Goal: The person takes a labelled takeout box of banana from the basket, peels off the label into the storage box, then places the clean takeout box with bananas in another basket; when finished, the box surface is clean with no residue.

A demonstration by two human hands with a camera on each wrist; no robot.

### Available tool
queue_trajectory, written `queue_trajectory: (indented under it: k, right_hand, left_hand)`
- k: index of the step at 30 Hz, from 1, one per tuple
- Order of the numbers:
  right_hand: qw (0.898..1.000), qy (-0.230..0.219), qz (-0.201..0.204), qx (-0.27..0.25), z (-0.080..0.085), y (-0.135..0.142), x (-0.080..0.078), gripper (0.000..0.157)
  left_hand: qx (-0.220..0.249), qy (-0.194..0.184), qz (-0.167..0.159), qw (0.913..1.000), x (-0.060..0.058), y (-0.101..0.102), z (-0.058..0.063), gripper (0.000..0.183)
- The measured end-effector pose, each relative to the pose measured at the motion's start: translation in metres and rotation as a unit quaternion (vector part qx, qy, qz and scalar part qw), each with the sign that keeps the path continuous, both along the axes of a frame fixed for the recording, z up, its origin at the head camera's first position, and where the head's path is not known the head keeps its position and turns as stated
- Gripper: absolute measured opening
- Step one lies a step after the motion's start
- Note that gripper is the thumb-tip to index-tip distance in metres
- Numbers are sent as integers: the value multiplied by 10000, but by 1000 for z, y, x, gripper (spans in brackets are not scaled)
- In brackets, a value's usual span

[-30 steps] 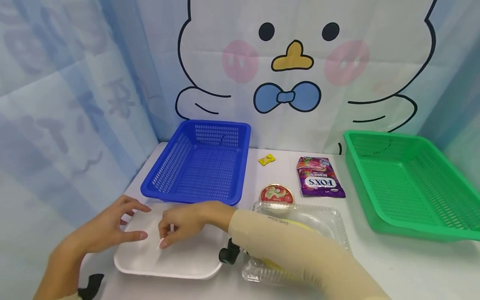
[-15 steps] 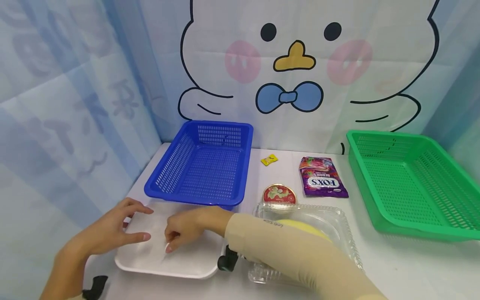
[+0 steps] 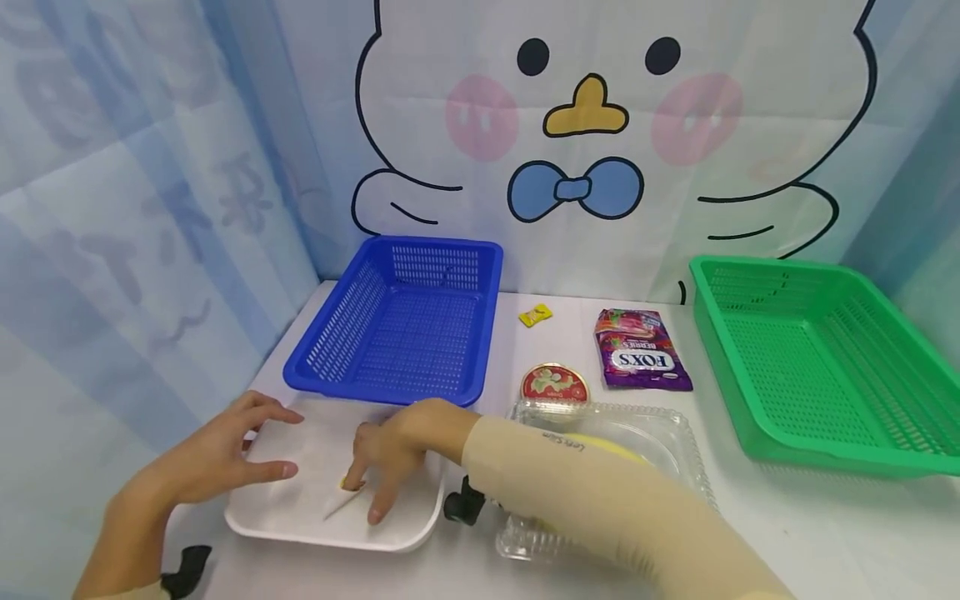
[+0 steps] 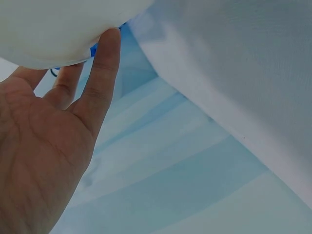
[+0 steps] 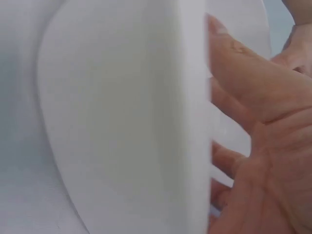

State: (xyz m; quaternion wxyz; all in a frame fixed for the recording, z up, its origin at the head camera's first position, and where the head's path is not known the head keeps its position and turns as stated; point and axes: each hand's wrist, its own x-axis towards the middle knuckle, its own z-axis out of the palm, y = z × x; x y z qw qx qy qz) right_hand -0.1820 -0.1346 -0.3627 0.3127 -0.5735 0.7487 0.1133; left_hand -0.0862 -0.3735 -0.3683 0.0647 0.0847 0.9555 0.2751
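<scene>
Along the worktop's (image 3: 810, 542) left edge sits the tray (image 3: 300, 532); I have my left grip (image 3: 212, 463) spread at its rim, my right grip (image 3: 396, 454) spread beside a white sliver (image 3: 343, 504) inside.

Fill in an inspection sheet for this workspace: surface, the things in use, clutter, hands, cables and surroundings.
Surface: white table.
Things in use: white tray; a thin white sliver in it, too small to identify.
Clutter: blue basket, green basket, yellow candy, Fox's bag, red tin, clear box partly hidden by a sleeve.
Left hand: at the tray's left edge.
Right hand: over the tray, blurred, close by the sliver.
Cables: nothing seen.
Surroundings: curtain left, cartoon backdrop behind.
</scene>
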Motion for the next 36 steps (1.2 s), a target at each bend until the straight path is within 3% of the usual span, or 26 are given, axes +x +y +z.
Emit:
queue_trajectory:
  k: [6, 20, 32, 36]
  right_hand:
    - [9993, 154, -95, 338, 4, 7, 4, 73]
    - [9993, -25, -135, 351, 2, 10, 4, 53]
    - [9996, 90, -74, 253, 5, 18, 2, 67]
    - [9996, 54, -193, 193, 12, 23, 5, 70]
  left_hand:
    - [33, -128, 51, 9999, -1, -2, 0, 59]
    - [-3, -189, 63, 9998, -2, 1, -4, 60]
    - [-89, -298, 59, 9995, -5, 3, -5, 62]
    - [-145, -275, 102, 9995, -5, 1, -7, 64]
